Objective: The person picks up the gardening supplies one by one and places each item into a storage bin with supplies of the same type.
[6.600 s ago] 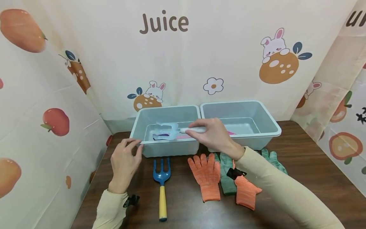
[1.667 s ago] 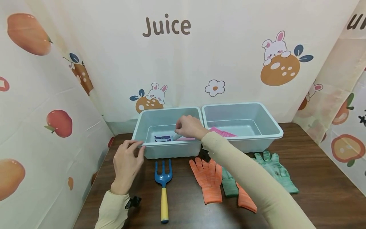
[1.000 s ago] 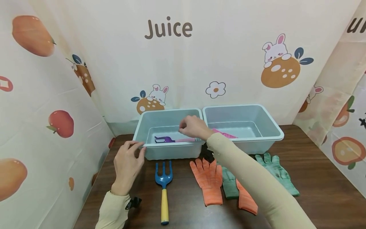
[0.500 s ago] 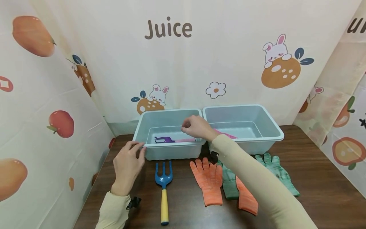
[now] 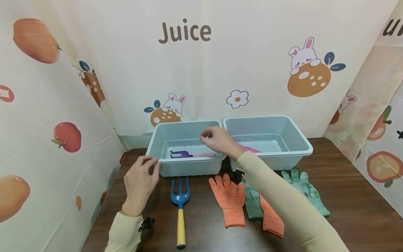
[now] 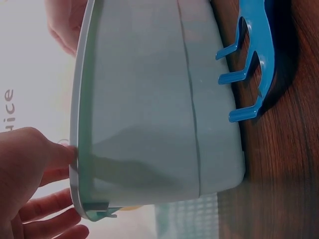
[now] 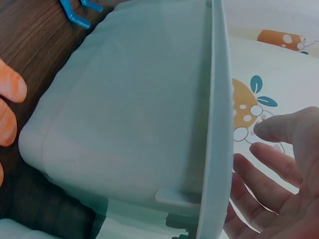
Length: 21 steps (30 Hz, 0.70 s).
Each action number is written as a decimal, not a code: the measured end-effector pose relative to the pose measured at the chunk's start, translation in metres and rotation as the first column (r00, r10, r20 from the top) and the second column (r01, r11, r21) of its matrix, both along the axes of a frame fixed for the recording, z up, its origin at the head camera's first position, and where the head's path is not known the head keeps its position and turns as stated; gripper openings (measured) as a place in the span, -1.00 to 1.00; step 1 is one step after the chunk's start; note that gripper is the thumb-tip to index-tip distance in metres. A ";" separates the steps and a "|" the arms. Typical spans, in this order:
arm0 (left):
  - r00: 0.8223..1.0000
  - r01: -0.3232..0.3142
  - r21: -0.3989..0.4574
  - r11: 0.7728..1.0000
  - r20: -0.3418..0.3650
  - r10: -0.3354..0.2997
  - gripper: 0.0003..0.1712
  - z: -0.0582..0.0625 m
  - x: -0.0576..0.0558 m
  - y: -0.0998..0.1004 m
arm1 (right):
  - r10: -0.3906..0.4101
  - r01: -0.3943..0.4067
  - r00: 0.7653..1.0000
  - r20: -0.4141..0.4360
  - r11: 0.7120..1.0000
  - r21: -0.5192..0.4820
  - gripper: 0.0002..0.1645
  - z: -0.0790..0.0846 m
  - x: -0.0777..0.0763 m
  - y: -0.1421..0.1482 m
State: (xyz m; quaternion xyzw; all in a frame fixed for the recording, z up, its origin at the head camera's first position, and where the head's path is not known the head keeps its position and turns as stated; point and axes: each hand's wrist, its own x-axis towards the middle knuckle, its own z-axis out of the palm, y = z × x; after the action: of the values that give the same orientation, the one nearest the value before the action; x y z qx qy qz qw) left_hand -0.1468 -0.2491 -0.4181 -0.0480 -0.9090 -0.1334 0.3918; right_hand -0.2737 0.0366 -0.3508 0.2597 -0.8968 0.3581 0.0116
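Observation:
A pale blue bin (image 5: 190,168) stands at the back left of the table. My left hand (image 5: 140,182) pinches its front left rim between thumb and fingers; the left wrist view shows the thumb against the rim. Inside lies a purple hand fork (image 5: 181,154) with a pink handle, partly behind the front wall. My right hand (image 5: 218,140) hovers over the bin's right end; in the right wrist view its fingers (image 7: 264,184) are loosely bent beside the rim and hold nothing. A blue hand fork (image 5: 180,197) with a yellow handle lies in front of the bin.
A second pale blue bin (image 5: 267,160) stands close on the right, with a pink object (image 5: 248,148) inside, partly hidden. In front lie an orange glove (image 5: 231,203), another orange glove (image 5: 271,220) and green gloves (image 5: 306,190), partly under my right arm. A printed curtain (image 5: 201,70) surrounds the table.
Earlier my right hand held a pale hand fork with a white handle over the left bin. It has let go, risen and drawn slightly right; that fork is out of sight. My left hand stays.

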 end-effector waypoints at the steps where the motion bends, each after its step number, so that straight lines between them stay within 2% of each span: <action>1: 1.000 -0.002 0.002 1.000 0.000 0.002 -0.74 0.000 0.000 0.000 | -0.002 0.002 1.000 -0.007 1.000 -0.010 -0.68 0.000 0.000 0.000; 7: 1.000 0.001 0.009 1.000 0.002 -0.001 -0.74 0.000 -0.001 -0.001 | -0.017 0.016 0.999 -0.036 0.999 -0.043 -0.64 -0.001 0.008 0.000; 14: 1.000 0.018 0.032 0.999 0.005 -0.018 -0.75 0.001 -0.002 0.002 | -0.050 0.047 0.998 -0.030 0.995 -0.086 -0.62 -0.004 0.013 0.001; 21: 1.000 0.011 0.052 0.999 0.009 -0.012 -0.76 0.001 -0.002 0.000 | -0.044 0.040 0.999 -0.026 0.992 -0.121 -0.56 -0.005 0.018 0.000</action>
State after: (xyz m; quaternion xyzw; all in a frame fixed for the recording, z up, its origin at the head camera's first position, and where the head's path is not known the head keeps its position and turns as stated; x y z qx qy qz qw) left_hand -0.1489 -0.2494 -0.4174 -0.0424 -0.9068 -0.1596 0.3878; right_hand -0.2560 0.0365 -0.3553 0.2446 -0.8786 0.4075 0.0474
